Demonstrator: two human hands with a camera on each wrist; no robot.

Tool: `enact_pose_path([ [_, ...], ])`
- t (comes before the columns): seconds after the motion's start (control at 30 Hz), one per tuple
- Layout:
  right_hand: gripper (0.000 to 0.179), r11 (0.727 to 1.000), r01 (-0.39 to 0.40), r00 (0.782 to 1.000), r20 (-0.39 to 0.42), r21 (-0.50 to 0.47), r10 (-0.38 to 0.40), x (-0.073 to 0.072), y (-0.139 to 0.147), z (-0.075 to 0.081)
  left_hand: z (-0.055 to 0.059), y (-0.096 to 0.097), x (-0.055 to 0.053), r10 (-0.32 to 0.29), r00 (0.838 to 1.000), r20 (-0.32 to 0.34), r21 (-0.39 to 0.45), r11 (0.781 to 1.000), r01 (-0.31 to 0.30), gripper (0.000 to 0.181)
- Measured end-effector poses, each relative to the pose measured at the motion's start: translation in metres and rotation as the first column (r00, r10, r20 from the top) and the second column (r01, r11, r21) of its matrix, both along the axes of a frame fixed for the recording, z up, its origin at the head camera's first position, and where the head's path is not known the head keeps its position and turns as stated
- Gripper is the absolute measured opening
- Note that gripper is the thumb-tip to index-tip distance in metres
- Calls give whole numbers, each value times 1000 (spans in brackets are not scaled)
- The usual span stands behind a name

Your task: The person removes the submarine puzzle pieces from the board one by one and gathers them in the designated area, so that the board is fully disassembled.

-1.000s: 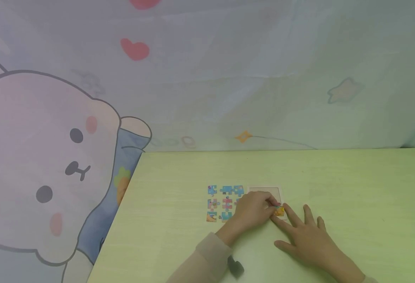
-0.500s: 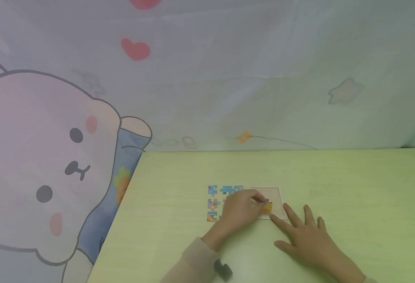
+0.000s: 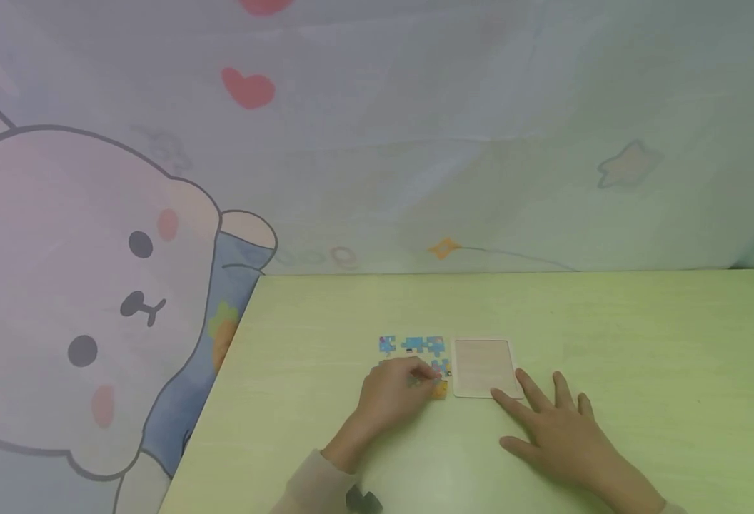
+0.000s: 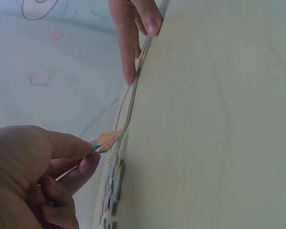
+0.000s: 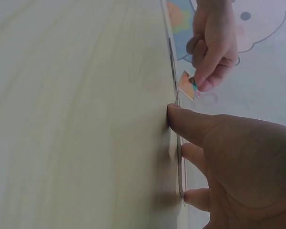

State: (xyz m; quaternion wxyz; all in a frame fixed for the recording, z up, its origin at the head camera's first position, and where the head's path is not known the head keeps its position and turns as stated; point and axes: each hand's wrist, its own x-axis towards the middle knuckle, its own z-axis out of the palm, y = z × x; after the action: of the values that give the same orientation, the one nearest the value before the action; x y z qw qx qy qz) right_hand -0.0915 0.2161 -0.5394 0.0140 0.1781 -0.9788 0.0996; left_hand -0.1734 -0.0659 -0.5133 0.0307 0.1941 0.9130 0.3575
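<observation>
My left hand (image 3: 393,392) pinches an orange jigsaw piece (image 3: 440,390) with a bit of teal on it, between thumb and forefinger. In the left wrist view the pinched piece (image 4: 109,140) is tilted and held by one edge. Beside it lies a shallow, square, pale puzzle tray (image 3: 482,368) with nothing in it. Spread over the table, my right hand (image 3: 560,439) has its fingertips at the tray's lower right corner and its thumb apart from it. Several blue and pink jigsaw pieces (image 3: 414,344) lie left of the tray, partly hidden behind my left hand.
The pale yellow-green table (image 3: 660,357) reaches back to a curtain (image 3: 377,143) printed with a bear, hearts and stars. A dark object (image 3: 363,501) shows by the left sleeve (image 3: 315,485).
My left hand has carried the orange jigsaw piece leftward, from the tray's lower right corner, across the tray and out past its left side. The right hand has stayed put.
</observation>
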Motion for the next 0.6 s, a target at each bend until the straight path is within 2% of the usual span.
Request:
enact_pose_path([
  [0.1,66,1000,0,1000,8,1,0,0,0,0,-4,-5,0,11,1000,25,-14,1000,-11,7],
  [0.23,66,1000,3,1000,16,-4,-3,0,0,0,-9,-4,-2,-6,999,33,-14,1000,7,7],
  [0.4,66,1000,2,1000,18,-4,-2,0,1,-2,-13,-1,-3,-19,1000,17,-20,1000,19,8],
  [0.6,65,1000,1,1000,12,-11,-1,0,0,0,-11,1,-2,-21,1000,-7,-42,999,20,8],
])
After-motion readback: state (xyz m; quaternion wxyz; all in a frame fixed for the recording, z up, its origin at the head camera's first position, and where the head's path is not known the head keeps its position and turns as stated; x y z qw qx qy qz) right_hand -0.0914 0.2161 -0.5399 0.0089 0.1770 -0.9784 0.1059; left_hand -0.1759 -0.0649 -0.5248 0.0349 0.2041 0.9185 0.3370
